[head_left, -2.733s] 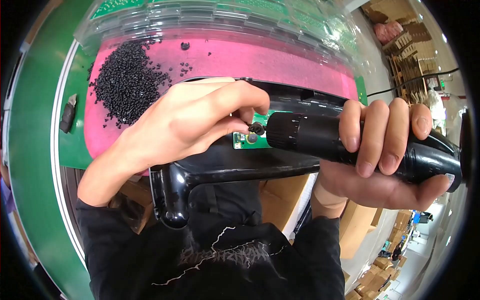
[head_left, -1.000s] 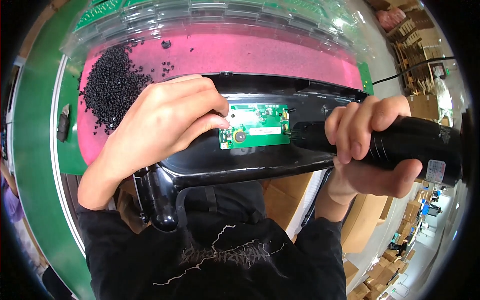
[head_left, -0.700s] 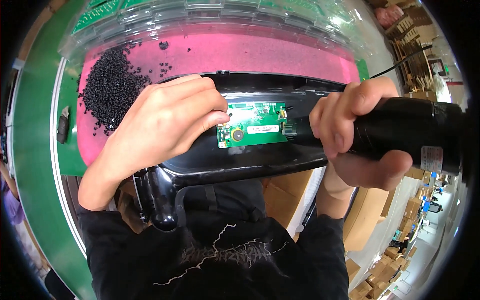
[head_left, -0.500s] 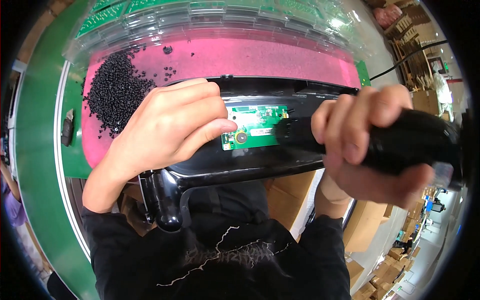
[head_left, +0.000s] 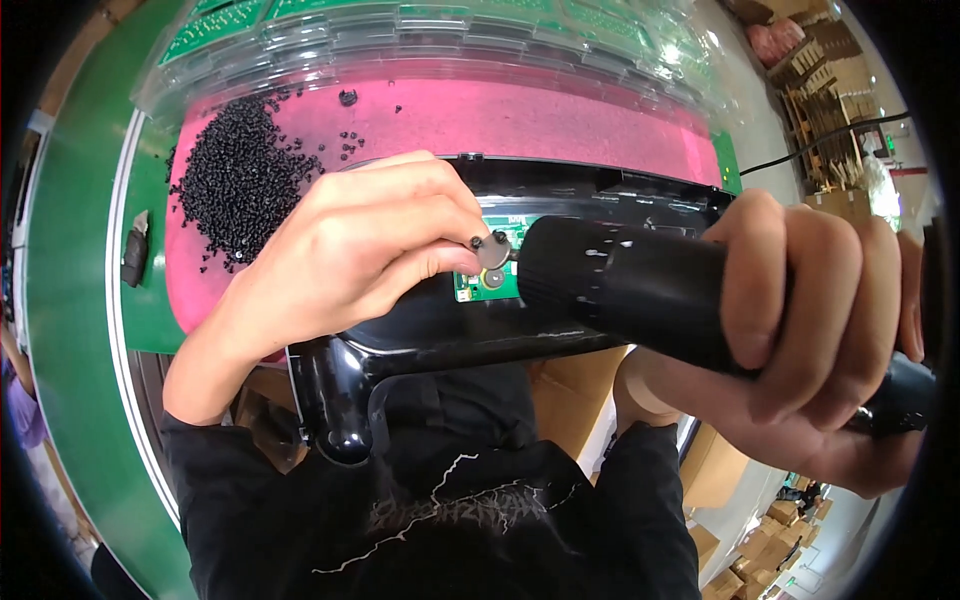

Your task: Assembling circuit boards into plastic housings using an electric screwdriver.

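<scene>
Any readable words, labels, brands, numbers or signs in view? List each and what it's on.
Nothing legible to quote.
Black shirt: stylised lettering, too dim to read.
Black handheld tool: pale marks, too small and blurred.
Green boards in clear trays: print too small.

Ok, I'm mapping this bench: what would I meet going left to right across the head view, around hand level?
Dark bundle, heap of small black parts, left hand, green circuit board, front of the screwdriver, right hand.

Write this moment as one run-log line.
left hand: holding small dark screws; right hand: gripping black power screwdriver; screwdriver nose: near those screws; green circuit board: in black housing
</scene>
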Motion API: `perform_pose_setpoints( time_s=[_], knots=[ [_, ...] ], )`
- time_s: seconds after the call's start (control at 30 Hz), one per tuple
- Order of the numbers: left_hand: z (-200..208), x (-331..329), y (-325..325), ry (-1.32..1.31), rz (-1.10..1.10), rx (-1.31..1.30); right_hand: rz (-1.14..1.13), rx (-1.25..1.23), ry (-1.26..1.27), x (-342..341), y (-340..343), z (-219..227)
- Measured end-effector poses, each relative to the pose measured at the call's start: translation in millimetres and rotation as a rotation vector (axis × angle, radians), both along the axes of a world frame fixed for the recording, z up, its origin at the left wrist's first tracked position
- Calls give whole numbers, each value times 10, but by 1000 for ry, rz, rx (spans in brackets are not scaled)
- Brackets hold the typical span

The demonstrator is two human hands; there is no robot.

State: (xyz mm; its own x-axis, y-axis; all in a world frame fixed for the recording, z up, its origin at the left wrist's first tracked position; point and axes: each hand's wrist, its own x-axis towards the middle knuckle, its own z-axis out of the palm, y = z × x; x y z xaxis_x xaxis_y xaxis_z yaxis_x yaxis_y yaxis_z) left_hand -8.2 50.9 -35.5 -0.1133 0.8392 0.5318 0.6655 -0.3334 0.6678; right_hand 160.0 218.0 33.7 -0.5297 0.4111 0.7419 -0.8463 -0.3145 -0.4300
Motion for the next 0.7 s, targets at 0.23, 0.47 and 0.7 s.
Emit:
perform_pose_setpoints(
  time_s=[0.23,0.47,0.7],
  knots=[
    [-36,-26,-2,180,42,73,-36,215,-239,53,37,81],
    [-49,-25,5,277,79,137,-9,223,-328,-42,-60,146],
    [-63,-33,-6,335,-9,108,87,342,-366,-144,-58,152]
  ],
)
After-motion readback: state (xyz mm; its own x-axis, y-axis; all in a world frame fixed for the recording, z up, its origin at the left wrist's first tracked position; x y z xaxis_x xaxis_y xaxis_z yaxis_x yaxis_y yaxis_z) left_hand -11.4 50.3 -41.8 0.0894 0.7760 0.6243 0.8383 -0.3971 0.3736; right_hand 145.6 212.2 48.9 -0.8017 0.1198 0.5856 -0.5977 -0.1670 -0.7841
